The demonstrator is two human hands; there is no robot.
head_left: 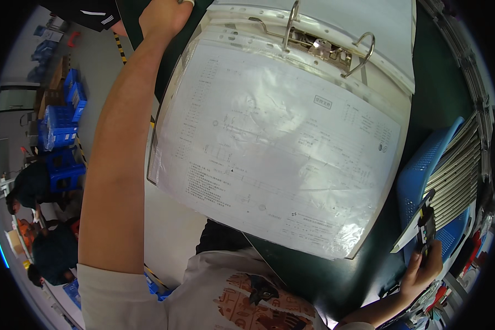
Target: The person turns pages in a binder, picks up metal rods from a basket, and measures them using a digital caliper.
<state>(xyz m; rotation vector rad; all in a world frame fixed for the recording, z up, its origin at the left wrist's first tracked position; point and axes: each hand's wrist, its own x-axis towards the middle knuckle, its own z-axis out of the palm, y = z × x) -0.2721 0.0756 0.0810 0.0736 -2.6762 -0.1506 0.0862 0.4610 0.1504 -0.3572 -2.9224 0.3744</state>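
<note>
An opened ring binder (320,47) lies on the dark green table. Its metal rings carry clear plastic sleeves, and the top sleeve holds a printed drawing sheet (269,143). Past the binder's far left corner, my left hand (165,19) is cut off by the upper edge, so its fingers are mostly hidden. At the lower right, my right hand (423,269) is closed around a caliper (425,223) with a dark body and flat metal jaws. The caliper is beside a blue perforated basket (418,170), where many thin metal rods (454,165) lie side by side.
Green tabletop (291,256) shows along the binder's near edge. Stacked blue crates (60,126) and a blue stool (66,173) stand on the floor at left. Two people in dark clothes (52,247) work farther left. Another person's dark garment (88,14) shows at the upper left.
</note>
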